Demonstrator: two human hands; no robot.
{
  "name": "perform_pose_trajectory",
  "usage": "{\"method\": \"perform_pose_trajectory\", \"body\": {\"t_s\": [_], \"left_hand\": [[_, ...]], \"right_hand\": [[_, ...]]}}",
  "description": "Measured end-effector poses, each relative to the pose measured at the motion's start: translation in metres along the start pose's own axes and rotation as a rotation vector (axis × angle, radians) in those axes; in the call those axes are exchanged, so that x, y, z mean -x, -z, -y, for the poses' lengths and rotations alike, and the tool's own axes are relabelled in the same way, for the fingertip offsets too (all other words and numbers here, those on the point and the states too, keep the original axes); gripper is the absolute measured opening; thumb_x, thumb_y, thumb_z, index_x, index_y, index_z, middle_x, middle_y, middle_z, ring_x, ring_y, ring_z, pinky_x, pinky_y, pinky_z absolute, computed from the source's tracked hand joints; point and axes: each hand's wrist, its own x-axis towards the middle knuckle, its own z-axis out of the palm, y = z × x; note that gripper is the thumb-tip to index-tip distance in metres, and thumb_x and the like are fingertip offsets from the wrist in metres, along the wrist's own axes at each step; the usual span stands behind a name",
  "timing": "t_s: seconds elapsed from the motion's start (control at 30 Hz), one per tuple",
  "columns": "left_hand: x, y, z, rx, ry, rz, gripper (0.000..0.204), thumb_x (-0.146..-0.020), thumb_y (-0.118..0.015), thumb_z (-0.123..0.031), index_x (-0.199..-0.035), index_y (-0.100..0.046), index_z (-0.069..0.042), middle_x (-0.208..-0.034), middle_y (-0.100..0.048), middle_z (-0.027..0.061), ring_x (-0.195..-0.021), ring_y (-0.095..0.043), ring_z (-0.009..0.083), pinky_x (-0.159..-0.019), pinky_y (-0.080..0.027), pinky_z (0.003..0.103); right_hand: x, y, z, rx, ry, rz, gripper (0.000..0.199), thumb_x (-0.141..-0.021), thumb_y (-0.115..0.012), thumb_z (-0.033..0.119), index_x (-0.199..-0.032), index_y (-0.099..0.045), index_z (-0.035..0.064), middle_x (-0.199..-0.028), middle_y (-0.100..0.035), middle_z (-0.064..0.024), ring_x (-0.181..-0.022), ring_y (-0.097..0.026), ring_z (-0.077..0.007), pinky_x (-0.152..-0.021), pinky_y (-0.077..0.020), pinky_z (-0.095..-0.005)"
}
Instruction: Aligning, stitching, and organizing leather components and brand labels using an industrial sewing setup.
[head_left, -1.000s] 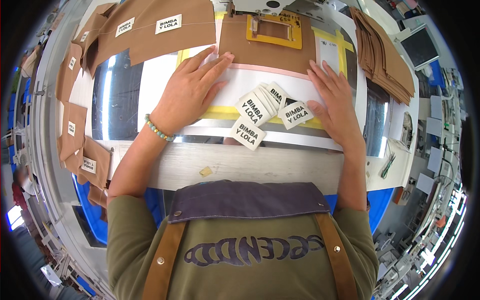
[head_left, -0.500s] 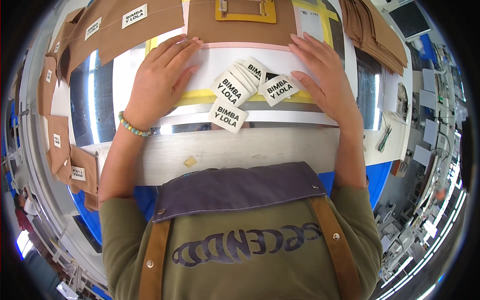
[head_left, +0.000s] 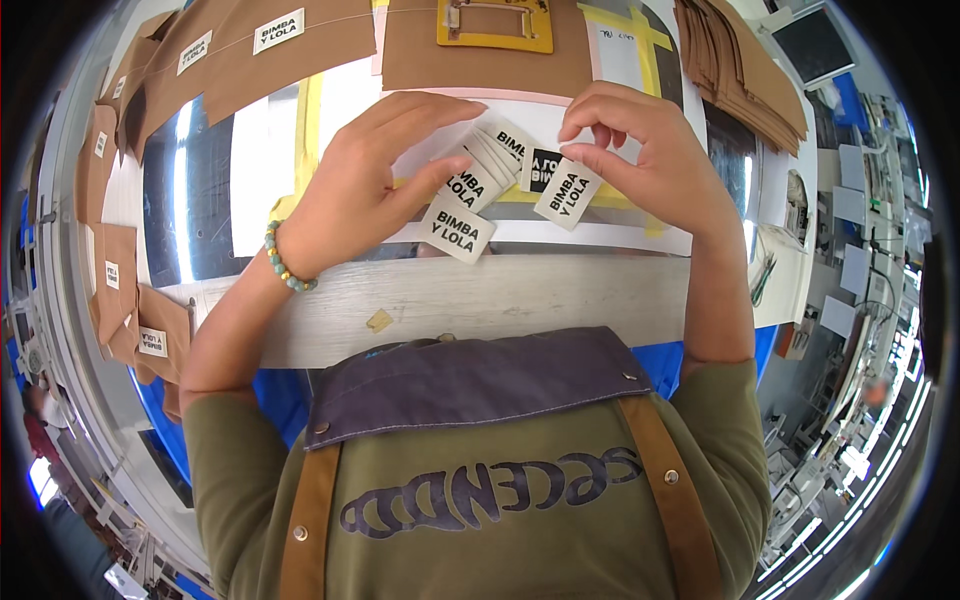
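My right hand pinches the upper corner of a white label with black lettering, which is tilted beside a black label. My left hand curves over the left side of a fanned pile of white labels, thumb and fingers apart, hiding part of it. Another white label lies just below the pile. Beyond both hands is a brown sheet with a pink near edge, lying on white paper. A yellow frame-shaped template rests on that sheet.
Brown pieces bearing white labels run along the far left and down the table's left side. A stack of brown pieces sits at the far right. Small snips lie at the right edge, and a tan scrap near me.
Both hands have left the brown sheet's near edge and come inward over the labels. My right hand has taken hold of one white label and turned it, uncovering more of the black one.
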Motion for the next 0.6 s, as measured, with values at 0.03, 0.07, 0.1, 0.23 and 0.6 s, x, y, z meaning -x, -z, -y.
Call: {"method": "perform_pose_trajectory", "body": {"t_s": [0.03,0.07,0.1,0.23,0.6], "left_hand": [[-0.003,-0.001,-0.002,0.038,0.031,0.019,0.041,-0.101,-0.073,-0.014,-0.141,-0.07,-0.004,-0.14,-0.072,0.0164,-0.13,-0.068,0.0339,-0.112,-0.052,0.044],[-0.005,-0.001,-0.003,0.038,0.03,0.018,0.041,-0.101,-0.073,-0.014,-0.141,-0.07,-0.004,-0.14,-0.072,0.0164,-0.13,-0.068,0.0339,-0.112,-0.052,0.044],[-0.007,-0.001,-0.004,0.057,0.018,0.022,0.041,-0.102,-0.073,-0.014,-0.141,-0.07,-0.004,-0.139,-0.072,0.0158,-0.128,-0.068,0.0323,-0.112,-0.053,0.044],[-0.012,0.0,0.0,0.023,-0.058,0.044,0.041,-0.103,-0.072,-0.015,-0.142,-0.07,-0.004,-0.136,-0.074,0.0148,-0.121,-0.071,0.027,-0.109,-0.055,0.043],[-0.035,-0.011,-0.005,0.469,0.334,0.068,0.032,-0.104,-0.075,-0.016,-0.131,-0.074,-0.001,-0.111,-0.08,0.0066,-0.098,-0.071,0.0116,-0.089,-0.059,0.033]], "right_hand": [[-0.001,0.002,0.001,0.05,0.034,0.004,0.011,-0.093,-0.075,0.007,-0.103,-0.072,0.0054,-0.107,-0.066,-0.0049,-0.086,-0.063,-0.0198,-0.079,-0.0513,-0.0341],[-0.001,0.0,-0.005,0.052,0.034,0.005,0.011,-0.093,-0.075,0.007,-0.103,-0.072,0.0054,-0.107,-0.066,-0.0049,-0.086,-0.063,-0.0198,-0.079,-0.0513,-0.0341],[0.001,-0.004,-0.015,0.115,0.129,0.037,0.011,-0.093,-0.074,0.009,-0.102,-0.071,0.0045,-0.103,-0.065,-0.006,-0.086,-0.063,-0.0217,-0.077,-0.0513,-0.0361],[0.001,-0.011,-0.028,0.17,0.164,0.13,0.014,-0.091,-0.073,0.012,-0.102,-0.07,0.0032,-0.098,-0.062,-0.0081,-0.082,-0.062,-0.0234,-0.075,-0.0515,-0.038],[-0.03,-0.007,0.0,-0.31,0.043,-0.151,0.016,-0.1,-0.079,0.019,-0.103,-0.073,0.0038,-0.084,-0.066,0.0039,-0.076,-0.057,-0.0043,-0.067,-0.0468,-0.0249]]}}
